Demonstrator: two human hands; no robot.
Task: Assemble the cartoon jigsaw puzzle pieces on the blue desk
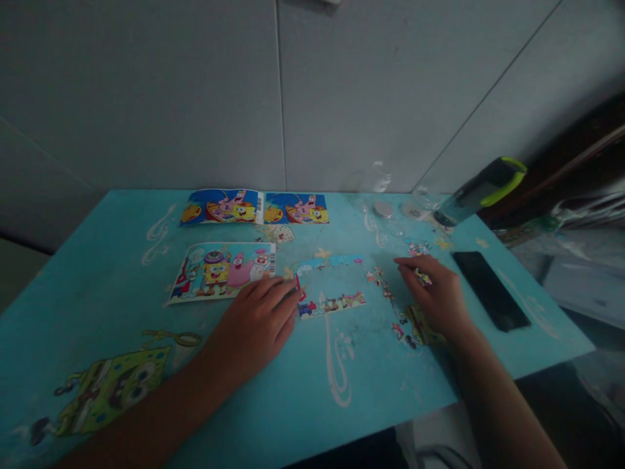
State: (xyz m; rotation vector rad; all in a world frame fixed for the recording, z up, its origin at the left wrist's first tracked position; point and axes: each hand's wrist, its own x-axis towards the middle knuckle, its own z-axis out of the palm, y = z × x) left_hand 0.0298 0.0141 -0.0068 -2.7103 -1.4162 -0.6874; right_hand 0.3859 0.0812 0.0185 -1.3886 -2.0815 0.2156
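Note:
My left hand (263, 312) lies palm down with its fingers stretched out, the tips at the left edge of a partly joined jigsaw puzzle (336, 305). Joined pieces form the puzzle's top, left and bottom borders around a bare middle. To its right, my right hand (434, 290) hovers over the table with thumb and forefinger pinched. A small colourful puzzle piece (422, 277) shows between those fingers, partly hidden. Loose puzzle pieces (383, 283) lie just left of this hand, and more pieces (417, 247) lie beyond it. A cartoon picture sheet (229, 270) lies beside my left hand.
Two blue picture cards (297, 208) lie at the back of the turquoise table (273, 404), against a grey panel wall (195, 98). A black phone (491, 290) lies on the right. Behind it stand a dark bottle with a lime-green rim (481, 189) and a round lid (383, 209).

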